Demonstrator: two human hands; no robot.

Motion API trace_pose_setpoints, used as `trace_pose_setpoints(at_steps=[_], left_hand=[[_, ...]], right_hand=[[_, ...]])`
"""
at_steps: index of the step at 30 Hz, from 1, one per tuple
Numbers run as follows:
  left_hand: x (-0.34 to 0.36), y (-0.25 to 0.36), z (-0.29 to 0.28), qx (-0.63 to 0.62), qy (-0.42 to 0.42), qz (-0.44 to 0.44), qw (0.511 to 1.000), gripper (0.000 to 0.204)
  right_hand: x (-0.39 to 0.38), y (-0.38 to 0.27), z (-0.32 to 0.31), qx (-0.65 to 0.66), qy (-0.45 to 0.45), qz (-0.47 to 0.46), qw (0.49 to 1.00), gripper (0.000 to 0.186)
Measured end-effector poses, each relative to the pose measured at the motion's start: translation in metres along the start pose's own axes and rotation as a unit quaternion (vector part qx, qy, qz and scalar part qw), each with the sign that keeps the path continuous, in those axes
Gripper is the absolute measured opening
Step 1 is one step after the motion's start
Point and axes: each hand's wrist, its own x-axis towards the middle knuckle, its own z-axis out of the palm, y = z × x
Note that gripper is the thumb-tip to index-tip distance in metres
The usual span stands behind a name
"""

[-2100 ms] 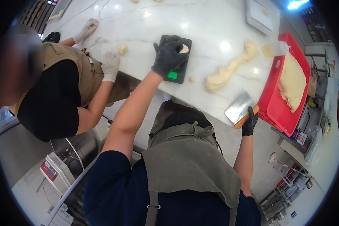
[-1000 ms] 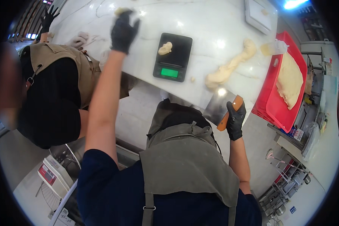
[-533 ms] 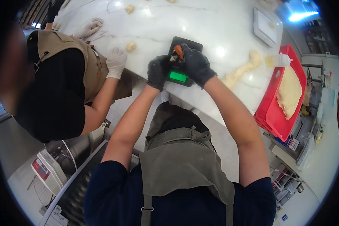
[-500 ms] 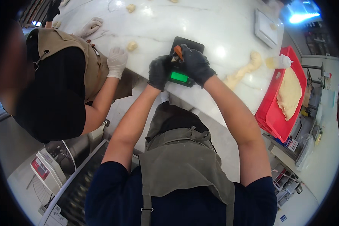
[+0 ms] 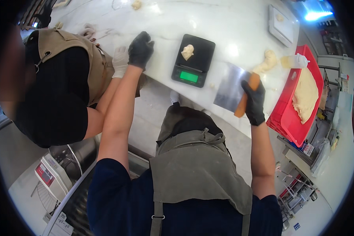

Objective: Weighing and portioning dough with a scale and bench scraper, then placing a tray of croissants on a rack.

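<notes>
My right hand point(image 5: 255, 100), in a black glove, is closed round the orange-brown handle of a dough scraper point(image 5: 231, 86). Its wide metal blade lies over the marble tabletop near the front edge. My left hand point(image 5: 141, 50), also black-gloved, is at the left with curled fingers; whatever is inside them is hidden. Between my hands sits a black digital scale point(image 5: 204, 59) with a lit green display. On its platform rests a small lump of dough point(image 5: 187, 52). Beyond the scraper handle lies a longer piece of dough point(image 5: 268, 61), partly covered by the handle and blade.
A co-worker's white-gloved hand point(image 5: 120, 62) is right beside my left wrist. At the right, a red crate point(image 5: 283, 106) holds a big dough slab point(image 5: 306, 96), with a squeeze bottle point(image 5: 295, 61) at its edge. A white scale point(image 5: 281, 25) stands far right.
Both hands have left the scale, exposing a dough lump on it. My left hand moved left, where a dough piece lay before. My right hand moved right with the scraper.
</notes>
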Motion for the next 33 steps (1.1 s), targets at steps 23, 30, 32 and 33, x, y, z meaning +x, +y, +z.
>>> trace_pose_setpoints(at_steps=[23,30,32,33], left_hand=[[-0.02,0.169,0.036,-0.385,-0.179,0.012,0.905,0.032],[-0.016,0.177,0.05,-0.541,-0.114,-0.183,0.813,0.044],[-0.091,0.176,0.101,-0.14,-0.292,0.126,0.937,0.068],[-0.13,0.177,0.14,-0.152,-0.138,0.275,0.939,0.074]], right_hand=[[-0.1,0.054,-0.108,0.065,0.178,0.07,0.979,0.028],[-0.095,0.066,-0.112,-0.041,0.168,0.025,0.985,0.025],[-0.082,0.06,-0.098,-0.07,0.142,-0.017,0.987,0.028],[-0.074,0.056,-0.087,-0.095,0.117,-0.058,0.987,0.031]])
